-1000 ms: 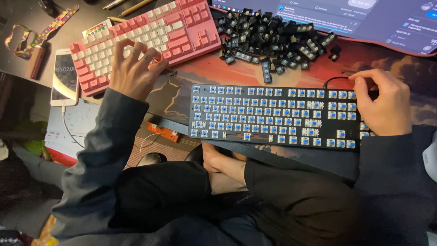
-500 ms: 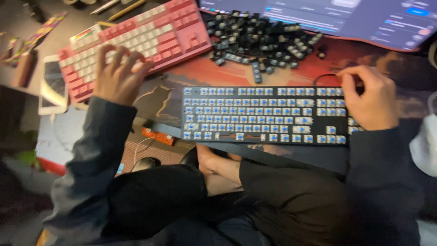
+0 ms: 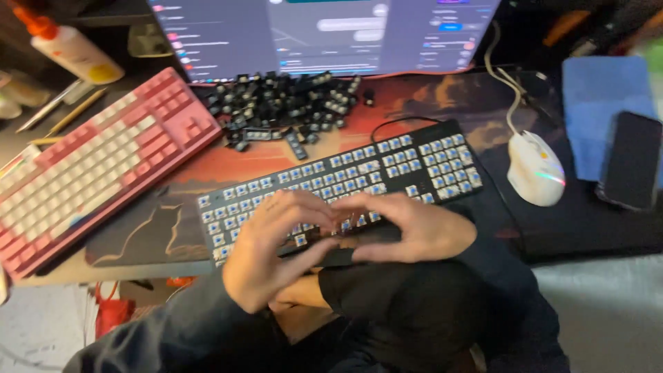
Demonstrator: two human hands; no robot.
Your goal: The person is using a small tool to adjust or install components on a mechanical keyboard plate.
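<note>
The left hand (image 3: 266,252) and the right hand (image 3: 407,228) meet over the front edge of the black keyboard (image 3: 345,183), fingers bent and fingertips touching, but I cannot tell if they pinch anything. The keyboard has no key caps, so its little blue switches show in rows, and it lies tilted on the counter (image 3: 148,238). Behind it sits a pile of black key caps (image 3: 283,107), with a pink keyboard (image 3: 97,166) on the left and a white mouse (image 3: 535,169) on the right.
</note>
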